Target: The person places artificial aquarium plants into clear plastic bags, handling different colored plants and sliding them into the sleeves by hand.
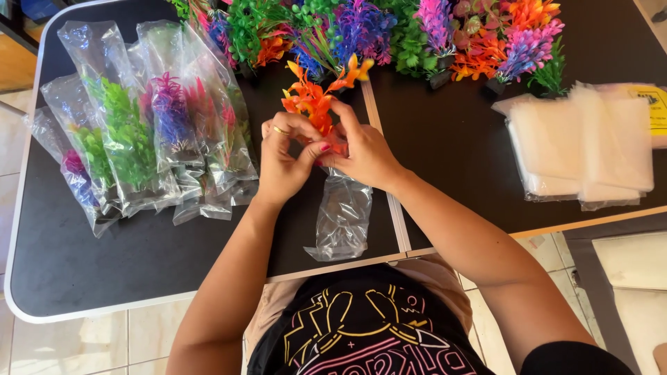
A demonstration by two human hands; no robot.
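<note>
Nearest, a clear bag (pixel 342 221) lies on the black counter (pixel 139 264), its mouth under the hands. Left hand (pixel 286 163) and right hand (pixel 365 154) meet at centre; each grip is clenched, pinching the bag's opening around the base of an orange plant (pixel 316 97), which stands out far of the fingers. Left: bagged plants (pixel 149 132) in a loose pile. Far edge: a row of loose plants (pixel 389 31) in mixed colours. Right: a stack of empty bags (pixel 583 149).
</note>
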